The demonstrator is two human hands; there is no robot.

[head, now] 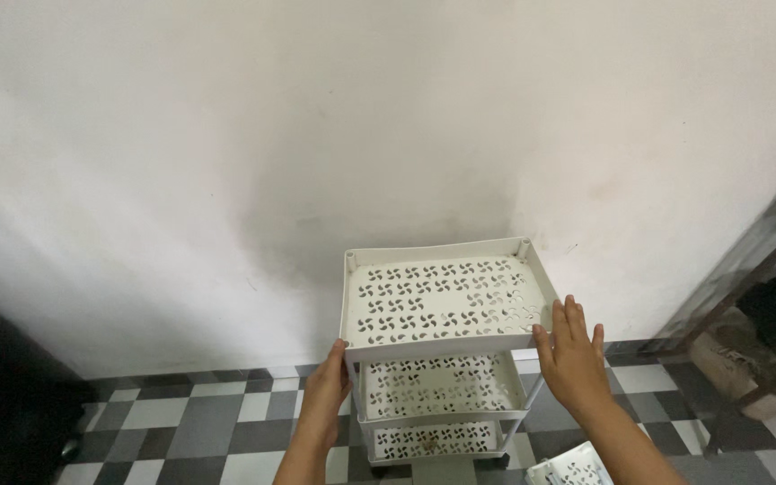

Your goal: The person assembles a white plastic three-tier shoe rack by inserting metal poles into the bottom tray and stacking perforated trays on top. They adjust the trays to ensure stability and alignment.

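1. While the white three-tier rack [446, 350] stands on the tiled floor [190, 422] against the wall [226, 135], the left hand [327, 386] grips its top tray's front-left corner.
2. The right hand [572, 359] lies flat, fingers [569, 319] extended, against the front-right corner, holding nothing.

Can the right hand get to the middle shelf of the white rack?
Probably yes. The right hand rests at the top shelf's front corner, and the middle shelf sits just below, open at the front with nothing on it.

Loose white tray [570, 469] cut off below
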